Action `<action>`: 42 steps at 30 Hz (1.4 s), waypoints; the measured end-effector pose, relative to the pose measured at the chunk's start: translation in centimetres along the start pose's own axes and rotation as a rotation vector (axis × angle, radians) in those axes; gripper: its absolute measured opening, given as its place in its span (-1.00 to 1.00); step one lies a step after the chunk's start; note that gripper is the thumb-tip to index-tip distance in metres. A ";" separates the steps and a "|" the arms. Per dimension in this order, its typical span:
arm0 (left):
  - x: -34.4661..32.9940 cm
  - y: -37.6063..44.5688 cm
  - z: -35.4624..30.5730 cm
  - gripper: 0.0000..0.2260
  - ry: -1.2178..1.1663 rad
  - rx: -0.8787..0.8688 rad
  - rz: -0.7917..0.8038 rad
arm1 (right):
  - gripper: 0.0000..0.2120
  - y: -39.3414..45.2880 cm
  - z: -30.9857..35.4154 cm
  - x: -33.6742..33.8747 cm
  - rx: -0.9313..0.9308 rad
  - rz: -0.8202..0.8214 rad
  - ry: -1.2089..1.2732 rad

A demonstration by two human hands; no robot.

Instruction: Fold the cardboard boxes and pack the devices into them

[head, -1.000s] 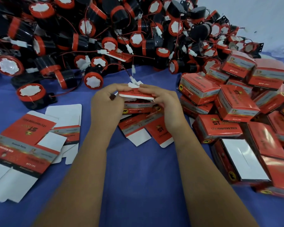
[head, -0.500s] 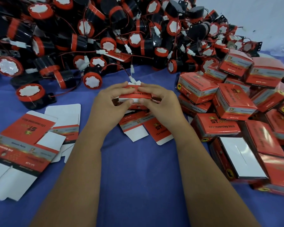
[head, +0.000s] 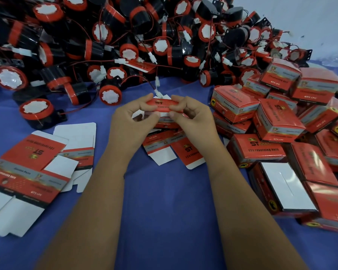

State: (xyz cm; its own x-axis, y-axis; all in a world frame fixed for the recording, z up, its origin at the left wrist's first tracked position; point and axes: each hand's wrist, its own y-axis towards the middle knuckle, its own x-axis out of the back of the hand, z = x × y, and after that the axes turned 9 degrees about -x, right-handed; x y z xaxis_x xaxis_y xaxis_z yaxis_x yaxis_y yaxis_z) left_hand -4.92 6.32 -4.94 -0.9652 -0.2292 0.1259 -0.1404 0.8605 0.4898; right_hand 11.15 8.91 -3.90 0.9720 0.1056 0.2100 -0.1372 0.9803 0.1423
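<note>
I hold a small red cardboard box (head: 165,106) above the blue table, in the middle of the view. My left hand (head: 131,121) pinches its left end between thumb and fingers. My right hand (head: 191,118) pinches its right end the same way. The box's red top flap with the "ST" print faces me, and white inner flaps show below it. What is inside the box is hidden. A big heap of black and red round devices (head: 125,39) with red wires and white plugs fills the far side of the table.
Flat unfolded box blanks (head: 27,172) lie at the left, and more flat blanks (head: 174,151) lie under my hands. A pile of closed red boxes (head: 277,121) covers the right side. One loose device (head: 36,112) sits left of my hands. Blue cloth (head: 168,211) shows between my forearms.
The box's top flap has come down from a raised, open position to lie over the box. Both hands shifted their grip to the ends of that flap.
</note>
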 end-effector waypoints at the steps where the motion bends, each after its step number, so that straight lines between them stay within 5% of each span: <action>1: 0.0 -0.1 0.1 -0.87 0.009 0.004 0.030 | -0.79 -0.1 0.0 0.1 -0.018 0.001 0.028; 11: -0.2 -0.2 0.7 -0.70 0.166 -0.027 0.075 | -0.89 0.0 -0.3 0.5 -0.029 -0.011 -0.113; 14: -0.2 0.0 0.9 -0.73 0.195 -0.024 0.083 | -0.72 0.0 -0.1 0.3 0.108 0.022 -0.327; 16: -0.3 0.2 0.9 -0.56 0.281 -0.001 0.085 | -0.66 0.5 0.4 0.0 0.122 -0.001 -0.442; 19: -0.3 0.5 0.8 -0.15 0.578 0.090 0.079 | -0.69 1.6 1.2 -0.6 0.097 -0.244 -0.497; 21: -0.2 0.4 0.9 -0.10 0.776 0.155 0.106 | -0.57 2.6 2.0 -1.2 0.032 -0.481 -0.528; 26: 0.3 0.1 0.6 -0.23 0.972 0.259 0.001 | -0.42 2.7 2.4 -2.8 -0.111 -0.432 -0.814; 31: 0.6 -0.1 0.4 -0.52 0.840 0.185 -0.043 | -0.83 0.8 1.4 -3.0 -0.207 -0.246 -0.808; 34: 1.0 -0.1 0.2 -0.60 0.713 0.091 -0.149 | -0.97 0.4 1.4 -3.1 -0.193 -0.167 -0.658; 42: 1.3 -0.1 -0.8 -0.61 0.416 -0.116 -0.440 | -0.68 -0.3 1.3 -2.5 -0.266 -0.180 -0.098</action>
State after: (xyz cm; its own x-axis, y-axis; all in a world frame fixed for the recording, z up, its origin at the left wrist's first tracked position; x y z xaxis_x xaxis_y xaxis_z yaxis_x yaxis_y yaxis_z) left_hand -6.01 5.60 -4.13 -0.6518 -0.7301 0.2053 -0.4587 0.5951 0.6599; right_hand 8.55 8.12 -3.25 0.9514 -0.0767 0.2982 0.1016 0.9924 -0.0691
